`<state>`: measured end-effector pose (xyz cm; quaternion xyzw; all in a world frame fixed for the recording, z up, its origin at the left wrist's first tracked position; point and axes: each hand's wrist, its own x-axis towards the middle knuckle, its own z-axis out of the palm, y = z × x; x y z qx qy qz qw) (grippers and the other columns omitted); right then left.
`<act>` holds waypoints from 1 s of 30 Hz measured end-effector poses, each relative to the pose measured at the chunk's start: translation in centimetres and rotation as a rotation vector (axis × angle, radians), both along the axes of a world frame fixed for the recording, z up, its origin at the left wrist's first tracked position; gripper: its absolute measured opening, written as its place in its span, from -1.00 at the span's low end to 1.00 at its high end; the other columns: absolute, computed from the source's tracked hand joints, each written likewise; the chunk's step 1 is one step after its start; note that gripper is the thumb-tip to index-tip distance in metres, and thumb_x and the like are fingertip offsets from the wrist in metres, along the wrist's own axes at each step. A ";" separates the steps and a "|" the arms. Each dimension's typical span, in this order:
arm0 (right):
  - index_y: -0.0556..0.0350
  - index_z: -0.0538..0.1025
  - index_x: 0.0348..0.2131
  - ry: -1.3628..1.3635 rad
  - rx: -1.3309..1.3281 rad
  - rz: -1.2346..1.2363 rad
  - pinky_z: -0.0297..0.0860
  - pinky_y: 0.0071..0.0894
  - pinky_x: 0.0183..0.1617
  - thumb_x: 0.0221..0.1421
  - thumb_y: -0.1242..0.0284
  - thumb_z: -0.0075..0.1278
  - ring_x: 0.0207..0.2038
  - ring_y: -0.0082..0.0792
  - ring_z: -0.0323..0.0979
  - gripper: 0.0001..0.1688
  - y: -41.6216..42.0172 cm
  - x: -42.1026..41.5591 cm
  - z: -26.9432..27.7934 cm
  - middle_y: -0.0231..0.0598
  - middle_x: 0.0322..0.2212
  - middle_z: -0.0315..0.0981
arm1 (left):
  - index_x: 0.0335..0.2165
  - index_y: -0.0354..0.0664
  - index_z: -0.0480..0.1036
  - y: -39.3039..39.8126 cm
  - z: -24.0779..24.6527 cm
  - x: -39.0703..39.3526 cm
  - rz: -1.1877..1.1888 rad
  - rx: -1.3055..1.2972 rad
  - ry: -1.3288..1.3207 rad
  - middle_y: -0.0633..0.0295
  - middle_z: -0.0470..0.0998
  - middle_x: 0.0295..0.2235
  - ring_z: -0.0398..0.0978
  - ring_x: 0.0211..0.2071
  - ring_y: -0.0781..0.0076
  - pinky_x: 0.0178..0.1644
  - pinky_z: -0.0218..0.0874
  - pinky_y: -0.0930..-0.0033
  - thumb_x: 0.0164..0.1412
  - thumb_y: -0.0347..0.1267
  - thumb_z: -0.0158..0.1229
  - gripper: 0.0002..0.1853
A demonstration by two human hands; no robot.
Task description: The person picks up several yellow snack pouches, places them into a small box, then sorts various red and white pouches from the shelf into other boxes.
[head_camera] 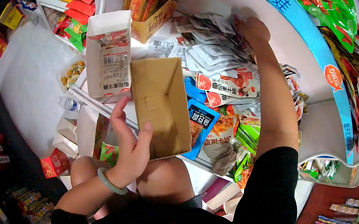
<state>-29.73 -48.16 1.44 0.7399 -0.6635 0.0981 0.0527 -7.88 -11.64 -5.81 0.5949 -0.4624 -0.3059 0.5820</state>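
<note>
My left hand [132, 150], wearing a pale bangle, has its thumb and fingers apart. Its thumb overlaps the near side of an open brown cardboard box [159, 105], whose visible inside is bare; contact is unclear. The fingertips are close to the lower edge of a white printed carton [105, 59], open at the top. Farther away, my right hand [257, 29] reaches to the back of a heap of silvery snack packets [209, 52]. Blur hides its fingers and whether they hold the dark reddish packets beside them. Tomato-printed packets [230, 86] lie at the heap's near side.
A display box [152, 24] of upright snack pouches stands behind the carton. Blue pouches [200, 125], green packets [248, 136] and a crumpled grey cloth [221, 156] lie along the shelf's near edge. A blue-edged shelf [326, 61] curves around the right side. A water bottle [71, 104] is at left.
</note>
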 end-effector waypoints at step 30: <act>0.16 0.30 0.05 -2.186 0.385 0.013 0.32 -0.35 0.06 0.20 0.45 -0.04 -0.04 -0.44 0.37 -0.56 42.1 9.7 -2.2 -0.26 -0.08 0.40 | 0.00 -0.32 0.31 5.3 5.3 -2.0 -0.490 0.085 1.059 0.15 0.46 -0.09 0.44 -0.11 0.47 -0.04 0.29 0.42 0.23 -0.36 0.08 -0.59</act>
